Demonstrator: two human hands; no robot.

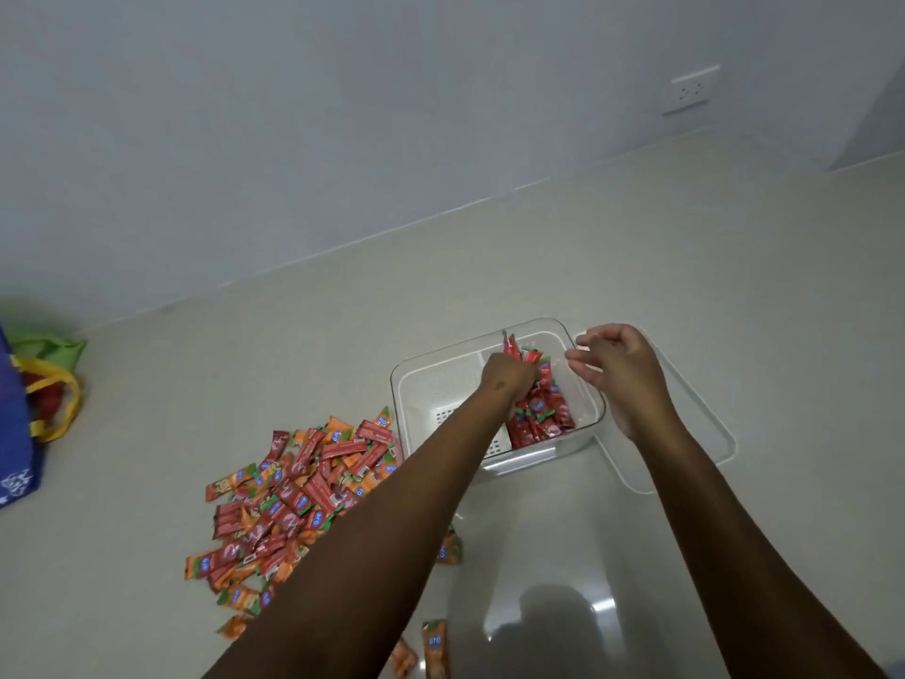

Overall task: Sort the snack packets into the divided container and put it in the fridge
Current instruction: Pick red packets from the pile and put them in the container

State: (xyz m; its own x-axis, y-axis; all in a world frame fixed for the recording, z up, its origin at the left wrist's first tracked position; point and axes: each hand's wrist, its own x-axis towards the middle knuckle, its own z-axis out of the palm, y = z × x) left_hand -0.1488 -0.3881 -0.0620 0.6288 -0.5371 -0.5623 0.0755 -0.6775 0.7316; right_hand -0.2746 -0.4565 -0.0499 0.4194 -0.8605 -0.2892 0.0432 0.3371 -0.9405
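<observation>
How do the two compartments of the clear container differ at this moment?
The right compartment of the container holds a heap of red packets; the left compartment shows only its white perforated floor. The left hand reaches into the right compartment among the packets, while no hand is in the left one. Both share the same clear walls.

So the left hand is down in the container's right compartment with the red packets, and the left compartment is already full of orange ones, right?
Not quite. In the head view the left hand is in the right compartment among the red packets, but the container's left compartment holds no packets. The orange ones lie in the loose pile on the floor.
</observation>
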